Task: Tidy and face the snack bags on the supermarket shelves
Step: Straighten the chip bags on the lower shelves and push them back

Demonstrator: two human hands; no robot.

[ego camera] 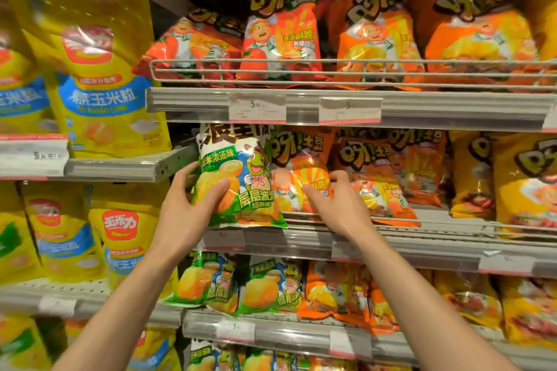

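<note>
Green snack bag (238, 178) sits in the left hand's (193, 202) curled grip; right hand (334, 199) pinches an orange bag (301, 187).

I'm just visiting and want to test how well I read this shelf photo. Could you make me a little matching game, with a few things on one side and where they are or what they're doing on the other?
Things:
1. left hand
2. right hand
3. green bag
4. yellow corn bag

Places or states:
A. on the left-hand shelf unit, upper shelf
B. grips the green bag's lower left side
C. fingers curled on an orange bag
D. held at the middle shelf's left end, front facing out

Pairs: 1-B, 2-C, 3-D, 4-A
</note>
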